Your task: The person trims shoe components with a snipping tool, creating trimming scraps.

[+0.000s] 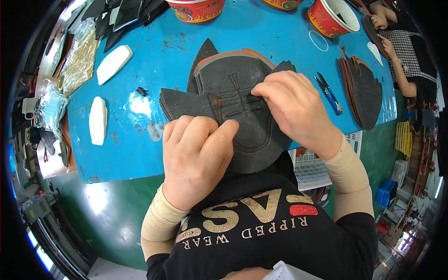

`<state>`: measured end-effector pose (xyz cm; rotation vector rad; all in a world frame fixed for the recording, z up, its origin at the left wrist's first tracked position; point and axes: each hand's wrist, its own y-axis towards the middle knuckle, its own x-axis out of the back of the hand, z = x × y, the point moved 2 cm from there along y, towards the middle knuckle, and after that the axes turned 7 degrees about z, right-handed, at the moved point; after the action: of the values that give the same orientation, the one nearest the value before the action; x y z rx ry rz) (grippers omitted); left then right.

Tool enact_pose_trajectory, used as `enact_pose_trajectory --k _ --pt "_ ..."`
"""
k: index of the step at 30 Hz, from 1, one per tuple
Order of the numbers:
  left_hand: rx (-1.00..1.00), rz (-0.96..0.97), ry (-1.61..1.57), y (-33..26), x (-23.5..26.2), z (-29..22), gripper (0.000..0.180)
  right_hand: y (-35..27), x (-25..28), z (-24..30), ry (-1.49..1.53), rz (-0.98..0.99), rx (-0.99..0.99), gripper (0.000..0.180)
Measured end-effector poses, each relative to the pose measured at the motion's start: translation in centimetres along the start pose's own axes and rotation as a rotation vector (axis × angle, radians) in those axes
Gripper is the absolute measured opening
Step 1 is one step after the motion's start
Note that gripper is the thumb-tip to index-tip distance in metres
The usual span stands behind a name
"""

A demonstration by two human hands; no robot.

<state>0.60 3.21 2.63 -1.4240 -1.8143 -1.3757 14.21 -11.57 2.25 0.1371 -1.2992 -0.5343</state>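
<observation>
Dark leather (pixel 249 128) seemingly overhangs the blue table edge (pixel 123 173).

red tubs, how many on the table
3, along the picture's top: left tub left of centre, middle tub and right tub right of it; others may be hidden.

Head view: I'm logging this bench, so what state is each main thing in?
Left hand: curled against the dark stitched piece, grip hidden
Right hand: fingertips pinched together at its stitching
Dark stitched piece: layered, stitched face showing
Blue-handled snips: lying unheld
Dark stack at right: layered, unheld
Right red tub: uncovered
Blue table: marked with dark spots
</observation>
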Motion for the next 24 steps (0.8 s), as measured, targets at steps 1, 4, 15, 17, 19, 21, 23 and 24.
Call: enact_pose_trajectory --k 1,4,15,17,19,21,23,24 --pt "0.003 0.019 0.017 0.1 0.0 -0.1 0.034 0.1 0.0 0.0 0.017 0.004 -0.002 0.023" --pt "0.012 0.047 0.042 0.2 -0.2 -0.1 0.034 0.1 -0.3 -0.1 0.026 0.001 0.000 0.021" --pt "-0.012 0.122 0.258 3.1 -1.6 -0.1 0.031 0.0 -0.6 0.1 0.000 -0.045 -0.020 0.019" --pt "-0.057 0.132 0.323 3.4 -1.8 -0.3 0.027 -0.1 -0.8 -0.2 0.030 -0.079 -0.020 0.020" --pt "-0.058 0.151 0.352 3.7 -1.6 -0.6 0.026 -0.6 -0.2 -0.3 0.094 -0.104 -0.133 0.021" --pt "-0.058 0.169 0.384 3.9 -1.5 -0.7 0.024 -1.4 0.1 -0.9 0.115 -0.156 -0.231 0.024" --pt "-0.066 0.179 0.350 4.0 -1.7 -0.6 0.024 -1.6 0.4 -0.5 0.082 -0.127 -0.176 0.023" --pt "-0.073 0.178 0.350 4.0 -1.6 -0.6 0.024 -1.6 0.5 -0.3 0.053 -0.095 -0.118 0.023"
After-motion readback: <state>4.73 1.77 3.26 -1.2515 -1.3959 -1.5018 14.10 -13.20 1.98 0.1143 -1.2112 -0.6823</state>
